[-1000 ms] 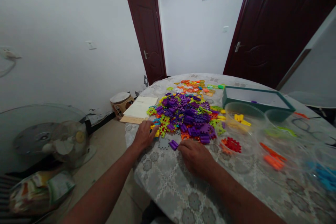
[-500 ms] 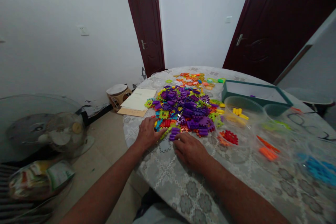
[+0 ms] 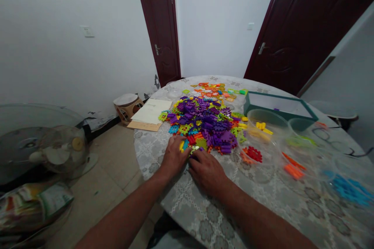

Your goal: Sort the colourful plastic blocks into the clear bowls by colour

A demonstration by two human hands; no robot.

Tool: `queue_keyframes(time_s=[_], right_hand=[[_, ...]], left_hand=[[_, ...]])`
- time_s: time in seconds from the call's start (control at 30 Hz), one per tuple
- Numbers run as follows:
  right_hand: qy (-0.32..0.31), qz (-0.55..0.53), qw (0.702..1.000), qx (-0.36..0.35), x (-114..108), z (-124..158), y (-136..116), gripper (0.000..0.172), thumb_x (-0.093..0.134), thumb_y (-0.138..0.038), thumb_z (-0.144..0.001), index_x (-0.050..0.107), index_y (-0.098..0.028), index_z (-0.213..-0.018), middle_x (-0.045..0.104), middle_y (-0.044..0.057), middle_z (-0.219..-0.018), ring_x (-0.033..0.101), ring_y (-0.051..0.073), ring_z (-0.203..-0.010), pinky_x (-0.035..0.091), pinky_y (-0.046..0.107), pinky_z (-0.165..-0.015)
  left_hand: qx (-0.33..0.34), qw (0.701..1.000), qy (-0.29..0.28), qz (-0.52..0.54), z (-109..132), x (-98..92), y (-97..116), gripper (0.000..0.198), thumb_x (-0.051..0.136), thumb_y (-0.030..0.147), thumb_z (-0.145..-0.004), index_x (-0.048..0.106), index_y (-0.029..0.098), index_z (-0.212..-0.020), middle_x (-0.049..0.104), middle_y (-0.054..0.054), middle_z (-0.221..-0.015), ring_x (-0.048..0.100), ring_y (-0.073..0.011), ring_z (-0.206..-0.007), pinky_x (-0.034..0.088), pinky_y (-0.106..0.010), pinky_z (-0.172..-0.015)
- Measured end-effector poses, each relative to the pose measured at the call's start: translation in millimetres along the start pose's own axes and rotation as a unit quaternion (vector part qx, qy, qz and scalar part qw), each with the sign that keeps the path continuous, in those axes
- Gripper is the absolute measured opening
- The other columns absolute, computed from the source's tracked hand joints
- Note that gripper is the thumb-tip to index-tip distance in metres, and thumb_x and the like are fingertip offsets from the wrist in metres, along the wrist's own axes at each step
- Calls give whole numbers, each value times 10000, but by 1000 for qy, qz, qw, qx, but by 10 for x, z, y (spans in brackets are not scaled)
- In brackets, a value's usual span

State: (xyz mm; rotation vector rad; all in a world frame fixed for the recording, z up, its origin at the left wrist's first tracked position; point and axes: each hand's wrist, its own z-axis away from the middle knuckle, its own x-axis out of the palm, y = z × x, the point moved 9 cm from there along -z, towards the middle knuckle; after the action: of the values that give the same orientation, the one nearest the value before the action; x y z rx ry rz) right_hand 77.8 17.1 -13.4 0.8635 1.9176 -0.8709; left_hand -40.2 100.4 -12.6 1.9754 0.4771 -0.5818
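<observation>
At the near edge of a heap of plastic gear-shaped building pieces (image 3: pixel 220 126), my two hands are close together. My left hand (image 3: pixel 173 157) is closed, thumb towards the right hand, beside yellow (image 3: pixel 181 146) and blue pieces; what lies in its grip is mostly hidden. My right hand (image 3: pixel 207 169) has its fingers curled down on a purple plastic building piece (image 3: pixel 193 156), partly covered by the fingers. A pale greenish piece (image 3: pixel 194 148) shows between the fingertips of both hands. Red pieces (image 3: pixel 191 139) lie just beyond them.
Clear plastic tubs on the right hold yellow, red (image 3: pixel 253 154), orange (image 3: pixel 293 171) and blue pieces (image 3: pixel 350 190). Behind them stands a green-rimmed box (image 3: pixel 280 103). Papers (image 3: pixel 152 112) lie at the left table edge. Orange pieces (image 3: pixel 209 91) lie at the back.
My left hand has moved right and closed, coming up against my right hand. The purple cylinders by the right fingers are now mostly covered. The view has shifted slightly.
</observation>
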Motion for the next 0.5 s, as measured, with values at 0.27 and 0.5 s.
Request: queue_keyframes(time_s=[0.27,0.5], right_hand=[[-21,-2,1000,8,-23,31,104,169,673,-252,-954,701,-193,-1110,654,118,-1213,581,274,-1105,486,417,-1011],[-53,-11,997,61,-2,42,66,372,753,-462,-909,692,-189,-1154,622,139,-1290,561,320,-1196,496,467,-1042]], left_hand=[[0,1000,18,11,-13,55,53,301,696,219,-875,666,238,-1174,589,-93,-1209,597,-280,-1200,462,-477,-1129],[-5,1000,25,5,-6,41,96,306,689,213,-883,667,222,-1188,610,-96,-1205,604,-276,-1183,476,-489,-1115]])
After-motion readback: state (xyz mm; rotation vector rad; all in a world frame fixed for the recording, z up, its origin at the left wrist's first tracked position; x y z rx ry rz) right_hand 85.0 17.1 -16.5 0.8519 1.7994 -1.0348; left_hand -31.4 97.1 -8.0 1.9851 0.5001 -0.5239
